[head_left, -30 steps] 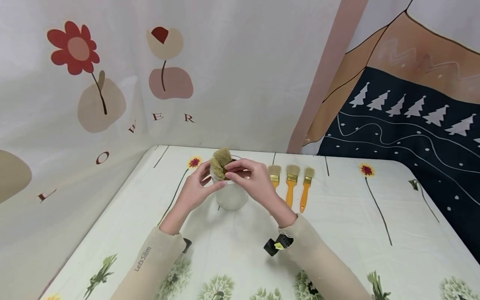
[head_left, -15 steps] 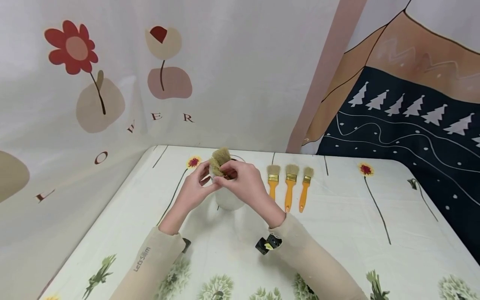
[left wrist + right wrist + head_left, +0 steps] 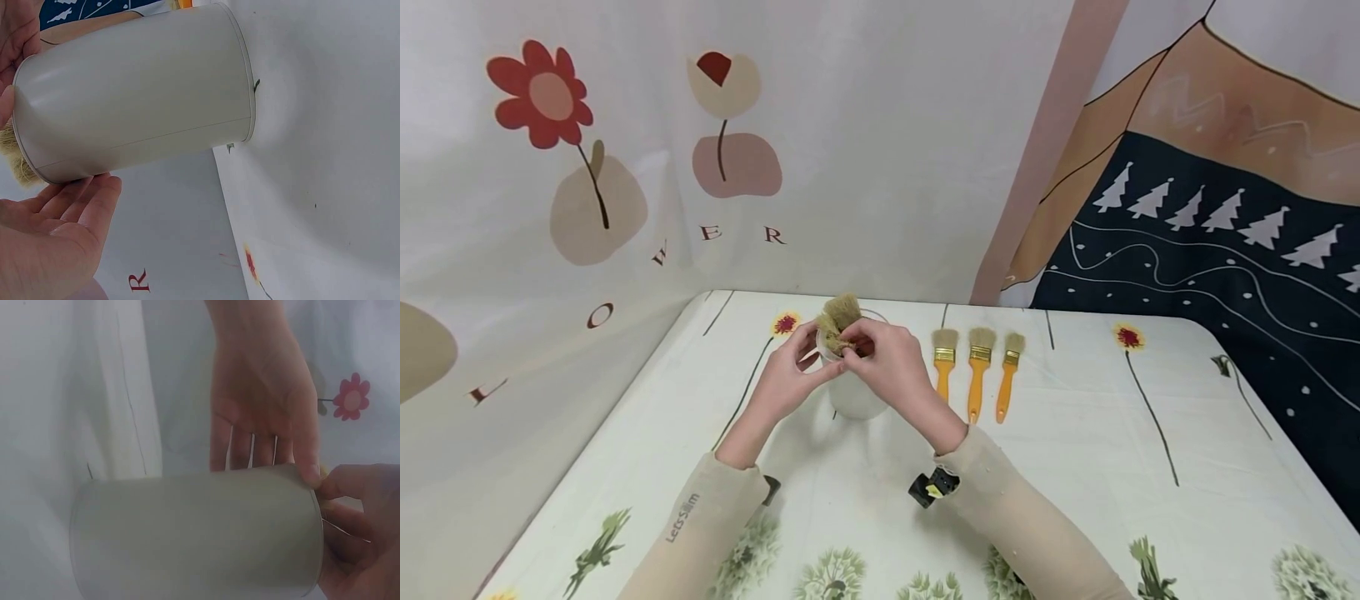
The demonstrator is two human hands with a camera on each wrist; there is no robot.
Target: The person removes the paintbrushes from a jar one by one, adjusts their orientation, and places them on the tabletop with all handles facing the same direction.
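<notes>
A pale grey-white cylindrical canister [image 3: 856,398] stands upright on the table, its rim between both hands. Bristle heads of paintbrushes [image 3: 841,312] stick out at its upper left. My left hand [image 3: 790,377] holds the canister near the rim, thumb on the near side and fingers round the far side, as the right wrist view shows. At the mouth, my right hand [image 3: 891,364] has thumb and fingertips together by the bristles, pinching a paintbrush there. The brush handles are hidden inside the canister. The left wrist view shows the canister wall [image 3: 137,94] and bristles [image 3: 22,159] past the rim.
To the right lie three paintbrushes with orange handles: a wide brush [image 3: 944,357], a middle brush [image 3: 979,360] and a narrow brush [image 3: 1011,365]. A flower-printed cloth [image 3: 1075,467] covers the table. Printed curtains [image 3: 880,167] hang behind it.
My right hand has shifted slightly left over the canister's mouth, closer to the bristles. The left hand keeps its hold. The head view has drifted slightly.
</notes>
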